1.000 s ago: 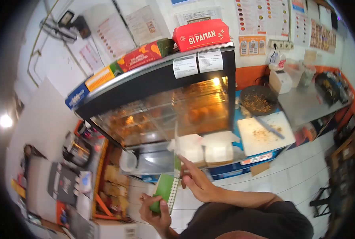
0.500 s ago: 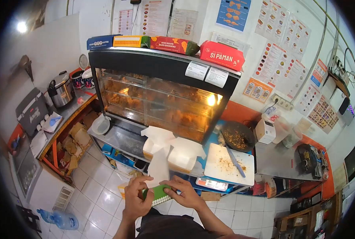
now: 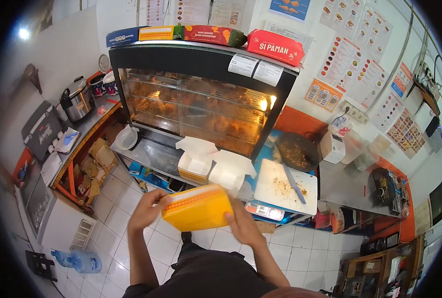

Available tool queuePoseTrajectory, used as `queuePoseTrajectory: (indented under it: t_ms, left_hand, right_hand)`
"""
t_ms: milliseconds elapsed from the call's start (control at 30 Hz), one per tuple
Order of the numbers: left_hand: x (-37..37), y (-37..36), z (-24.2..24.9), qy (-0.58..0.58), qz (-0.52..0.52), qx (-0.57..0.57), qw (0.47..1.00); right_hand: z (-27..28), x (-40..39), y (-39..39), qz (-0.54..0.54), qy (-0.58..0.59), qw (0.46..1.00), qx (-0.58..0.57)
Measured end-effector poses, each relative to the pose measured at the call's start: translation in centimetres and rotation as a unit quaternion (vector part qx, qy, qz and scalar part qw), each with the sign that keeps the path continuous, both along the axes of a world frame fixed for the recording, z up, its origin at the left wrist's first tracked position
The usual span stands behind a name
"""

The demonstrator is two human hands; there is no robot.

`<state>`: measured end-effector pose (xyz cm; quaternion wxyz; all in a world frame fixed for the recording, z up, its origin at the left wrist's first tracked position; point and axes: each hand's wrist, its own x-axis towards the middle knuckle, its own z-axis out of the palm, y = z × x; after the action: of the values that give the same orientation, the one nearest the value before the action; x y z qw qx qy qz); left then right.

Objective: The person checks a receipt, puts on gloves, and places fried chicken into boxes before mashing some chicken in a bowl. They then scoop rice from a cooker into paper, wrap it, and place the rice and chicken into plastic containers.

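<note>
Display cabinet (image 3: 191,111): far side, lit, a red SI PAMAN carton (image 3: 275,48) on top at right.
Cutting board (image 3: 268,187): white, right, crumbs on it.
Open boxes (image 3: 226,179): two, white inside, before the cabinet.
Yellow box (image 3: 198,211): held up, near side of the open boxes.
Left hand (image 3: 146,208): gripping the box's left end.
Right hand (image 3: 244,226): clamped on its right end — thumb on the near face.
Knife (image 3: 294,186): on the board.
</note>
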<state>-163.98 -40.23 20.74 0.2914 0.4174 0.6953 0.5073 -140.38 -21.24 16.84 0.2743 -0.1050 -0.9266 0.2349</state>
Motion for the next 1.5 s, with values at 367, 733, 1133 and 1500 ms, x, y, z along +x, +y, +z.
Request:
queuePoseTrajectory:
  t_ms: [367,733,1133,1500]
  left_hand:
    - [3.1,1.7,-6.9,-0.464,-0.141,0.243,0.840]
    - [-4.9,2.0,-6.4,-0.420,0.046,0.277,0.863]
    - [-12.9,1.8,-2.9,-0.277,0.147,0.278,0.908]
    - [-17.9,0.1,-3.0,-0.168,0.189,0.226,0.941]
  right_hand:
    - [-0.9,-3.8,2.8,-0.042,-0.069,0.942,-0.326]
    - [2.2,-12.4,-3.3,0.161,0.128,0.956,-0.211]
    - [1.8,-20.6,-4.8,0.214,0.140,0.962,-0.097]
    - [0.3,-26.6,-6.4,0.178,0.148,0.973,0.018]
